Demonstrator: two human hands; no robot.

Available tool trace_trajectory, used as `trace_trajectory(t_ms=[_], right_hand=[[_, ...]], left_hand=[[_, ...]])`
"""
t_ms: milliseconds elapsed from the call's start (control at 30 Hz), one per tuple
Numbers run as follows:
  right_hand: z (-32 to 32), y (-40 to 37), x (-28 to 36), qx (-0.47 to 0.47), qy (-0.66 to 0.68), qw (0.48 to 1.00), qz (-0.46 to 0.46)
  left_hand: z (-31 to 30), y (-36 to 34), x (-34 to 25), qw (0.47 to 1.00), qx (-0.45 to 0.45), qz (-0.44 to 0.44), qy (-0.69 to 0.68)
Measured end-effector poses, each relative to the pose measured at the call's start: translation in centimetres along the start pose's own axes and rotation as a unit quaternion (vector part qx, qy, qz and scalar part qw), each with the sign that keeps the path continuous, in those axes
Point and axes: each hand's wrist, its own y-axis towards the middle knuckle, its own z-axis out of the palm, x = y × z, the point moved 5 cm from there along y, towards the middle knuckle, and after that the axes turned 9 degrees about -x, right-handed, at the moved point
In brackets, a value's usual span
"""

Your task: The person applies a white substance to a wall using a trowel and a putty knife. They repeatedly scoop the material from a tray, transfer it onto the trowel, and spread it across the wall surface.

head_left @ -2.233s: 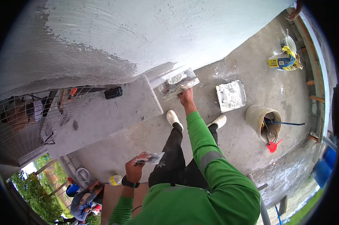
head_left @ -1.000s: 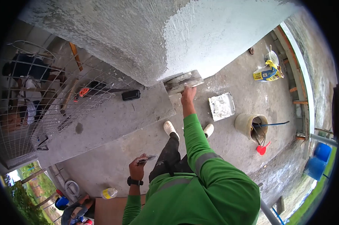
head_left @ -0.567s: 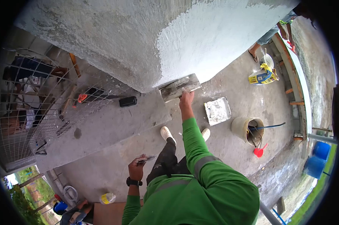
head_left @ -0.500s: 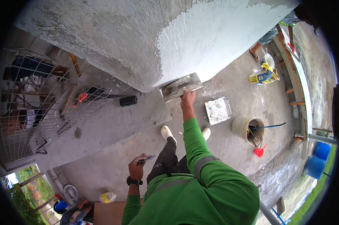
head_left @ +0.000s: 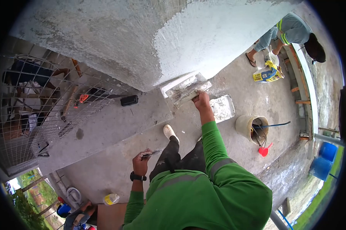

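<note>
Gripping a plastering trowel [head_left: 188, 89] in the right hand [head_left: 202, 102], blade pressed against the wall's [head_left: 180, 34] lower corner (wet plaster smeared on it). Clutching a small trowel [head_left: 152, 153] in the left hand [head_left: 141, 163], low beside the thigh.

Bright green sleeve [head_left: 215, 149] with a grey reflective band [head_left: 221, 165]. Black trousers [head_left: 180, 161] flecked with pale spatter; white shoe [head_left: 169, 132]; black wristwatch [head_left: 136, 177]. Grey steel trowel [head_left: 188, 89] smeared with white plaster; small trowel [head_left: 152, 154] in dark grey. Wall [head_left: 219, 34] whitish and even at right, darker mottled grey at left. Dull grey concrete floor [head_left: 115, 168]. Beige bucket [head_left: 244, 124], red scoop [head_left: 264, 150], yellow-and-blue bag [head_left: 265, 74], blue barrels [head_left: 326, 153]. Grid-patterned grey wire mesh [head_left: 35, 103].
</note>
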Motion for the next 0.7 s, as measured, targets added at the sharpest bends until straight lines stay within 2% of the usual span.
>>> trace_trajectory(t_ms=[167,333,400,433,500,600,667,700], right_hand=[[1.3,0.7,-3.8,0.032,0.007,0.995,0.097],[2.8,-1.0,-5.5,0.042,0.004,0.990,0.135],[3.6,-1.6,-5.9,0.077,0.014,0.987,0.143],[4.2,-2.2,-5.8,0.058,-0.001,0.988,0.142],[4.1,-0.5,-7.1,0.069,0.006,0.984,0.162],[5.2,0.4,-7.7,0.076,0.030,0.978,0.191],[5.5,2.2,-8.6,0.046,0.053,0.971,0.230],[5.8,3.7,-9.3,0.071,0.066,0.970,0.225]], left_hand=[[0.5,0.1,-1.0,1.000,-0.006,-0.002,-0.006],[0.3,-0.2,-1.2,1.000,-0.010,0.012,0.011],[0.2,-0.5,-0.9,1.000,-0.020,-0.007,-0.002],[0.2,-0.6,-0.8,1.000,-0.024,-0.007,-0.002],[0.3,-0.9,-1.1,0.999,-0.034,0.018,0.006],[1.0,-1.6,-2.1,0.998,-0.061,0.010,0.010],[2.0,-2.4,-3.0,0.996,-0.085,0.003,0.006],[2.2,-2.9,-3.3,0.995,-0.103,-0.006,0.004]])
